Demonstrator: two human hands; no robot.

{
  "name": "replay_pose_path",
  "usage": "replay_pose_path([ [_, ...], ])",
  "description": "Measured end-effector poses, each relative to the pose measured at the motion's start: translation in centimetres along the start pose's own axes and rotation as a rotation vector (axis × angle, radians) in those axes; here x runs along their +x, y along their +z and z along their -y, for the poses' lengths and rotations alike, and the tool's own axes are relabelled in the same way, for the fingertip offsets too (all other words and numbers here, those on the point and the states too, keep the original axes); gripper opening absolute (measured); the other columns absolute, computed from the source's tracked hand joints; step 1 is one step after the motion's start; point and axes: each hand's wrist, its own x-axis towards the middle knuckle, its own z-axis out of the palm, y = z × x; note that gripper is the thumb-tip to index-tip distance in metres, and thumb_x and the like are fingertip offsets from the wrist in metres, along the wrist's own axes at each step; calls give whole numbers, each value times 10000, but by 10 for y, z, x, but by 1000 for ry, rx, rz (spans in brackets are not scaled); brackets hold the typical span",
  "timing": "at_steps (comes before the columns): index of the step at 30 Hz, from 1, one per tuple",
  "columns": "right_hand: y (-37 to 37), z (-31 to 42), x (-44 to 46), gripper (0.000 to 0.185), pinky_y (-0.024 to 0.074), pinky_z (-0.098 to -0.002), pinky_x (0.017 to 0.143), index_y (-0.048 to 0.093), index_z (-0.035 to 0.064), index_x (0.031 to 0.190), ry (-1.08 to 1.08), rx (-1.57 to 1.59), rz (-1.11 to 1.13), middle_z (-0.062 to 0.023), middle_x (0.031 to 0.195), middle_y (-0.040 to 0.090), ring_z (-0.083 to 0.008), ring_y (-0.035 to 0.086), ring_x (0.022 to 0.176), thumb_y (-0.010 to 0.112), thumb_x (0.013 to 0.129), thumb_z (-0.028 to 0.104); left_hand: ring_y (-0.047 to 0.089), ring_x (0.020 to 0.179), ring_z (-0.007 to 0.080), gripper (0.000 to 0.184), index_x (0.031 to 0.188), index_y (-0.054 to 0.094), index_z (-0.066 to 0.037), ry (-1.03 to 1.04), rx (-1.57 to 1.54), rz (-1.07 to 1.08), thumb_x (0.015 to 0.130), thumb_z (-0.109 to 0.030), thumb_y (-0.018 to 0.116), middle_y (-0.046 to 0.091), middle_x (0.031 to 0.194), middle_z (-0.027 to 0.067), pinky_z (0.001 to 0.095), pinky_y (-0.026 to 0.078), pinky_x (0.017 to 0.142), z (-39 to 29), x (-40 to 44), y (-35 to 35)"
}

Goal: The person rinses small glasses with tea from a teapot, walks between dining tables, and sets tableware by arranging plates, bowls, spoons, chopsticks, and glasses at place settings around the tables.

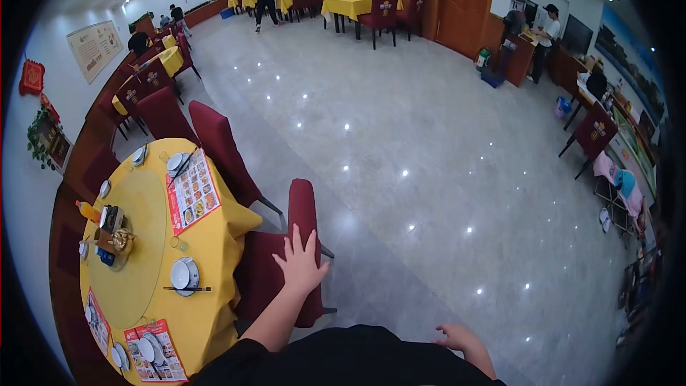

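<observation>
Black shirt point(357, 357), foremost, on the standing person. One left hand point(301, 266): fingers spread apart, over the back of one maroon chair point(261, 275); whether it touches, I cannot tell. Chair: beneath that hand, beside one round table point(220, 264) with yellow cloth. One right hand point(461, 339): low, well apart from the chair, fingers partly bent; its grip, I cannot tell. On the cloth: stacked dishes point(184, 274), one menu point(194, 196).

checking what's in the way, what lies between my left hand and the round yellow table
In the head view, the maroon chair seat lies between your left hand and the table.
</observation>
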Motion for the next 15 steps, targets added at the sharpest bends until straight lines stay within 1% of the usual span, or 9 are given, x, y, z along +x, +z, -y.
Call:
replay_pose_path([
  [1,-7,-9,15,567,462,-427,980,575,83,1294,21,-94,51,-190,1234,625,-341,591,1153,663,860,436,224,1415,471,839,1492,326,-213,-4,-12,-8,776,-411,716,110,1596,171,726,195,1061,0,2,2],
  [4,-16,10,80,496,455,-420,990,562,65,1301,-201,18,25,-198,1258,608,-347,581,1168,597,922,383,269,1394,474,818,1473,366,-221,18,-5,-67,757,-379,728,112,1594,178,712,216,1061,10,6,10],
  [6,-48,69,110,443,454,-409,990,545,43,1308,-444,208,35,-202,1267,598,-341,576,1172,557,957,313,296,1380,472,807,1454,397,-216,30,22,-108,739,-363,740,140,1586,190,676,241,1071,19,8,13],
  [9,-117,139,158,431,457,-392,979,539,32,1306,-632,259,150,-187,1239,611,-309,584,1152,561,961,289,301,1377,469,805,1448,401,-214,41,-30,-135,734,-364,741,175,1574,197,655,244,1081,28,12,9],
  [10,-144,150,180,429,458,-389,977,538,32,1306,-676,260,185,-181,1233,614,-299,586,1146,563,961,286,319,1365,471,807,1443,400,-148,52,-76,-161,743,-368,738,230,1551,214,638,255,1084,27,16,8],
  [11,-164,157,200,426,458,-386,974,537,33,1305,-719,260,220,-175,1226,616,-289,588,1140,564,961,283,326,1362,470,816,1439,399,-122,40,-137,-170,742,-376,739,240,1546,217,642,256,1081,30,20,16],
  [13,-202,155,233,421,460,-380,969,535,37,1304,-637,255,186,-158,1213,622,-266,591,1131,563,962,281,339,1355,468,837,1432,396,-71,17,-260,-191,740,-390,742,259,1538,223,651,257,1075,32,31,28],
  [14,-225,151,251,418,460,-377,967,535,39,1303,-597,252,168,-150,1207,625,-255,592,1126,562,962,279,399,1310,460,780,1429,377,-24,-7,-228,-161,799,-336,713,333,1482,233,585,316,1072,26,39,12],
  [15,-246,143,278,415,464,-370,960,538,45,1301,-532,262,149,-141,1209,625,-244,595,1116,562,961,281,424,1286,446,727,1415,392,-20,-88,-456,-229,819,-304,696,361,1452,230,547,343,1061,27,58,11],
])
